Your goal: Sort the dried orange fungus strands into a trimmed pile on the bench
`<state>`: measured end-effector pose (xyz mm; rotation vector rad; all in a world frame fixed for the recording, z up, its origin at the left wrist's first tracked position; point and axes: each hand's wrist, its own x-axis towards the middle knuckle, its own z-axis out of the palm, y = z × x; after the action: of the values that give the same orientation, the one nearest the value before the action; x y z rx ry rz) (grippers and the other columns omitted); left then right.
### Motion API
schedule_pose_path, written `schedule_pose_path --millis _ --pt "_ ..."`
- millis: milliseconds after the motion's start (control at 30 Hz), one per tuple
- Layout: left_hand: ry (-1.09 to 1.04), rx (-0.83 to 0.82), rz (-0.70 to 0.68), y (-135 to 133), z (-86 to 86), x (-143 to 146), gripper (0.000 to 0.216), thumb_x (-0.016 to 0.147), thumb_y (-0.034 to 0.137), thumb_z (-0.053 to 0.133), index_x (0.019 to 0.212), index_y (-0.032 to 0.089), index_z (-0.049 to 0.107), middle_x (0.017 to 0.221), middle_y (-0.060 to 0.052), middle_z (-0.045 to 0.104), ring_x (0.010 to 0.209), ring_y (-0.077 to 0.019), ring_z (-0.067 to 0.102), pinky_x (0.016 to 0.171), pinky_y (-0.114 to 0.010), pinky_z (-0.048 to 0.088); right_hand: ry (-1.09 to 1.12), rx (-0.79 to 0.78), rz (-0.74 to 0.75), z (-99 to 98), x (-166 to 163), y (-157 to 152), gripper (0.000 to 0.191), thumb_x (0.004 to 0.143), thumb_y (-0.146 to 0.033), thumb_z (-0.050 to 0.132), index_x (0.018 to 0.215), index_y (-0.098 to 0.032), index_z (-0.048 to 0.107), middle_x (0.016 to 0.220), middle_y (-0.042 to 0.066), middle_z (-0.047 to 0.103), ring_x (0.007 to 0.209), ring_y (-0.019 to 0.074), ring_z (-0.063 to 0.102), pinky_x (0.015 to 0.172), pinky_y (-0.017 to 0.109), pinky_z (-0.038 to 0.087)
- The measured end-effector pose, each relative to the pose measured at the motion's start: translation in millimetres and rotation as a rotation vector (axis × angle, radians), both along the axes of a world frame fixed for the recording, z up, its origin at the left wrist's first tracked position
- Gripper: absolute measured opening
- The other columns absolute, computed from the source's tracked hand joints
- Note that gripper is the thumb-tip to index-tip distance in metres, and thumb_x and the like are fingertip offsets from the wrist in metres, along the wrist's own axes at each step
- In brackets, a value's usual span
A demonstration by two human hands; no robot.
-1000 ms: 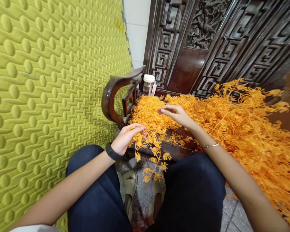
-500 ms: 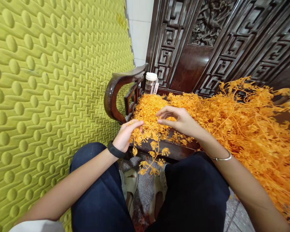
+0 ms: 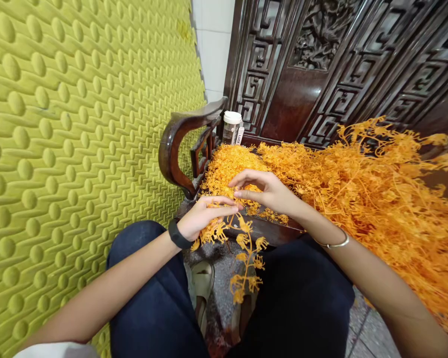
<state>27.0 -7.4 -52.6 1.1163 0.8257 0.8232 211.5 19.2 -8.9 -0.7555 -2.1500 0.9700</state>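
Position: the person sits facing a dark wooden surface [image 3: 272,229], knees in dark trousers drawn up to its front edge.

Left hand [image 3: 203,219]: fingers are closed on the upper end of an orange sprig [image 3: 246,263]. The sprig hangs from the grip, past the front edge of the surface and down between the knees, with its lowest tufts over the floor. A black wristband [image 3: 177,234] sits on this wrist.

Right hand [image 3: 269,191]: it is held just above and beside the left hand, with thumb and fingers drawn toward each other and the fingertips [image 3: 239,193] close to the top of the sprig. Whether they pinch any part of it cannot be told. A thin bracelet [image 3: 334,243] sits on this forearm.

Surroundings: a pile of small orange pieces [image 3: 227,166] lies on the left part of the surface, directly behind both hands. A large heap of longer orange branches [image 3: 388,199] covers the right part and spills over its edge. A jar with a white lid [image 3: 231,127] stands upright in the rear left corner, beside the curved armrest [image 3: 175,144] and against the carved backrest [image 3: 321,59]. A green dimpled mat [image 3: 78,124] fills the left side of the view. Sandals [image 3: 203,283] show on the floor between the knees.
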Motion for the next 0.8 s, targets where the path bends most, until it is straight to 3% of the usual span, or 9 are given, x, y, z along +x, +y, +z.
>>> schedule_pose_path --millis 167,400,600,800 --pt "0.020 0.020 0.034 1 0.5 0 0.006 0.067 0.024 0.070 0.067 0.018 0.070 0.070 0.001 0.068 0.065 -0.0115 0.057 0.072 -0.026 0.043 0.037 -0.056 -0.037 -1.5 -1 1 0.016 0.079 -0.025 0.065 0.092 -0.017 0.063 0.089 0.003 0.064 0.081 0.0126 0.059 0.077 0.029 0.047" --pt "0.057 0.215 0.061 0 4.0 3 0.025 0.075 0.032 0.062 0.057 0.016 0.057 0.061 0.004 0.051 0.063 -0.0098 0.045 0.069 -0.024 0.035 0.144 -0.160 -0.163 -3.4 -5 3 0.017 0.070 -0.019 0.068 0.083 -0.016 0.058 0.075 0.000 0.060 0.071 0.0115 0.057 0.070 0.030 0.045" --pt "0.014 0.173 0.124 7 7.8 9 0.021 0.073 0.031 0.062 0.059 0.016 0.056 0.064 0.003 0.050 0.065 -0.0106 0.044 0.068 -0.023 0.033 0.253 -0.092 -0.350 -7.4 -10 10 0.025 0.063 -0.013 0.065 0.069 -0.019 0.042 0.065 -0.004 0.047 0.061 0.0087 0.045 0.061 0.029 0.040" --pt "-0.043 0.185 0.261 13 4.8 20 0.018 0.069 0.028 0.063 0.057 0.016 0.057 0.064 0.003 0.052 0.068 -0.0117 0.046 0.074 -0.024 0.035 0.237 0.006 -0.510 -15.2 -13 19 0.028 0.062 -0.013 0.061 0.066 -0.021 0.035 0.062 -0.004 0.045 0.058 0.0092 0.043 0.060 0.030 0.037"
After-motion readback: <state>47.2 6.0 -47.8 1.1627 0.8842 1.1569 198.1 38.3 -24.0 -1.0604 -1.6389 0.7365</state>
